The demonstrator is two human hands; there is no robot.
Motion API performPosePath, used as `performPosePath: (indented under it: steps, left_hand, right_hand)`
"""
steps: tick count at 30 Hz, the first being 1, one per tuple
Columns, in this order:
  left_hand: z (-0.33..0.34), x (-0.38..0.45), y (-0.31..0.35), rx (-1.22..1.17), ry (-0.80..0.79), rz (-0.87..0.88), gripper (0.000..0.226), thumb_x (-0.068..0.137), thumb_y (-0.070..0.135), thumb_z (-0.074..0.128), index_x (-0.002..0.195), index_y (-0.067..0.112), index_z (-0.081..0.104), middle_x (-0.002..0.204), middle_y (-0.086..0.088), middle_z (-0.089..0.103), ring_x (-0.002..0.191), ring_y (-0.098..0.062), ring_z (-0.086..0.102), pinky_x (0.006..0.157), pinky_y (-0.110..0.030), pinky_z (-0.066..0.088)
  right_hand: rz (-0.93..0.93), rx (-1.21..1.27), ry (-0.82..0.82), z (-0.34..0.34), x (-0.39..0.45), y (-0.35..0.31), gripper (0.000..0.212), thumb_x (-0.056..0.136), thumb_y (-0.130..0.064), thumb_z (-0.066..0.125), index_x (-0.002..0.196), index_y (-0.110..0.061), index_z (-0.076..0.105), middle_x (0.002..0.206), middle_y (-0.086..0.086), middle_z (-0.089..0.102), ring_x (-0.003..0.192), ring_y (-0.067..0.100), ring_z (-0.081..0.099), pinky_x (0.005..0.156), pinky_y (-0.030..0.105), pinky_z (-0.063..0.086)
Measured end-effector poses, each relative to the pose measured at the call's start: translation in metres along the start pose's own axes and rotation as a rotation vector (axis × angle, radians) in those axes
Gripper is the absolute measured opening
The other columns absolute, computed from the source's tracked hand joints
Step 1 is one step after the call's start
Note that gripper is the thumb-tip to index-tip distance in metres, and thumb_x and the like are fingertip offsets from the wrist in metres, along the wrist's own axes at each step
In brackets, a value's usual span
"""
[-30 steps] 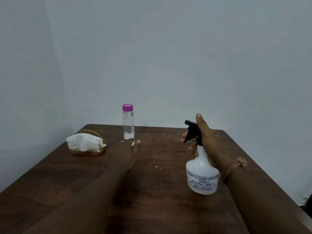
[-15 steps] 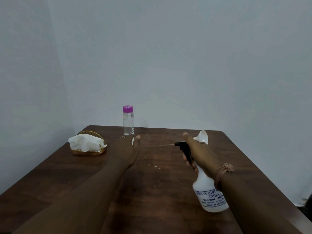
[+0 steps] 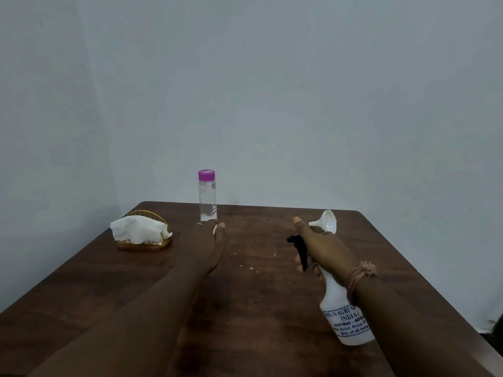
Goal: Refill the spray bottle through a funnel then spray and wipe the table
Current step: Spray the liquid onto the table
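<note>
- Right hand wrapped round the neck of the white spray bottle, fingers on the black trigger, nozzle aimed left, bottle tilted and lifted off the brown table.
- Left hand flat on the table, palm down, gripping nothing.
- White funnel on its side just beyond the right hand.
- Clear bottle with a purple cap upright behind the left fingertips.
- Basket of tissues far left.
</note>
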State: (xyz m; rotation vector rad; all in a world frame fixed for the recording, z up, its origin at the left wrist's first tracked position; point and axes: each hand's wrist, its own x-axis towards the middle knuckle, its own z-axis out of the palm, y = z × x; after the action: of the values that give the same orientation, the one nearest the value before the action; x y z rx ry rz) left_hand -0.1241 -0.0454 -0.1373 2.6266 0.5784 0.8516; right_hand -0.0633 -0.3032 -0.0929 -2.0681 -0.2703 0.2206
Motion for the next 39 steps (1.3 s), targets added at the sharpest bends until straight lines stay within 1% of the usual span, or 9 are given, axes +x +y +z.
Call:
performPosePath:
  steps: [9,15,19,23,25,28,34,36,39]
  left_hand:
    - [0.009,-0.001,-0.022,0.023,-0.039,-0.055,0.035,0.100,0.034,0.041,0.116,0.018,0.067,0.104,-0.008,0.070,0.099,-0.027,0.066,0.085,-0.039,0.052]
    - [0.013,-0.007,-0.048,0.049,-0.088,-0.116,0.039,0.098,0.040,0.041,0.120,0.018,0.065,0.114,-0.004,0.068,0.104,-0.022,0.065,0.087,-0.038,0.053]
    - [0.018,-0.003,-0.068,0.069,-0.071,-0.131,0.041,0.101,0.042,0.040,0.121,0.015,0.063,0.116,-0.007,0.069,0.104,-0.022,0.066,0.088,-0.037,0.053]
    - [0.021,0.005,-0.079,0.072,-0.068,-0.156,0.037,0.100,0.037,0.042,0.121,0.014,0.063,0.115,-0.008,0.069,0.105,-0.024,0.065,0.088,-0.037,0.051]
    - [0.026,0.007,-0.083,0.081,-0.059,-0.153,0.037,0.099,0.038,0.040,0.117,0.016,0.064,0.110,-0.008,0.069,0.099,-0.023,0.066,0.085,-0.038,0.053]
    - [0.035,0.009,-0.085,0.096,-0.048,-0.161,0.034,0.097,0.037,0.042,0.113,0.018,0.066,0.103,-0.004,0.070,0.093,-0.021,0.066,0.082,-0.039,0.055]
    - [0.052,0.014,-0.082,0.141,0.002,-0.162,0.030,0.092,0.033,0.046,0.111,0.024,0.067,0.106,-0.001,0.069,0.096,-0.020,0.064,0.084,-0.040,0.052]
    - [0.055,0.016,-0.080,0.162,0.006,-0.167,0.030,0.093,0.035,0.046,0.112,0.025,0.067,0.108,0.000,0.068,0.099,-0.020,0.064,0.085,-0.040,0.051]
    - [0.058,0.015,-0.081,0.161,0.002,-0.169,0.027,0.095,0.036,0.046,0.110,0.025,0.066,0.108,0.001,0.067,0.099,-0.018,0.063,0.085,-0.039,0.049]
  right_hand:
    - [-0.174,0.280,0.113,-0.006,0.044,-0.015,0.073,0.079,-0.085,0.053,0.098,-0.019,0.078,0.085,0.006,0.079,0.061,0.019,0.065,0.065,0.036,0.058]
    - [-0.250,0.396,0.250,0.013,0.088,-0.009,0.024,0.091,-0.031,0.075,0.097,-0.008,0.070,0.082,0.004,0.062,0.073,0.013,0.057,0.058,0.012,0.047]
    - [-0.313,0.454,0.249,0.033,0.121,-0.007,0.023,0.085,-0.022,0.082,0.104,-0.012,0.074,0.093,0.005,0.070,0.087,0.015,0.063,0.078,0.024,0.050]
    - [-0.335,0.354,0.278,0.045,0.144,-0.008,0.035,0.079,-0.029,0.085,0.098,-0.004,0.070,0.084,0.026,0.061,0.080,0.018,0.056,0.075,0.035,0.048]
    - [-0.322,0.203,0.276,0.053,0.150,0.001,0.050,0.074,-0.049,0.084,0.098,-0.009,0.065,0.080,0.008,0.060,0.078,0.018,0.058,0.075,0.037,0.050]
    - [-0.247,-0.126,0.374,0.067,0.155,0.022,0.074,0.064,-0.082,0.067,0.106,-0.023,0.057,0.103,0.003,0.063,0.102,0.029,0.060,0.090,0.050,0.051]
    - [-0.086,-0.345,0.236,0.068,0.155,0.032,0.089,0.065,-0.087,0.064,0.124,-0.022,0.051,0.127,0.009,0.053,0.123,0.035,0.050,0.102,0.054,0.044]
    - [-0.138,-0.217,0.199,0.062,0.165,0.034,0.076,0.053,-0.089,0.068,0.099,-0.029,0.063,0.104,-0.001,0.068,0.104,0.025,0.065,0.090,0.050,0.054]
    - [-0.223,-0.085,0.138,0.059,0.167,0.025,0.026,0.074,-0.048,0.081,0.085,-0.030,0.066,0.094,-0.007,0.072,0.092,0.017,0.069,0.088,0.048,0.057]
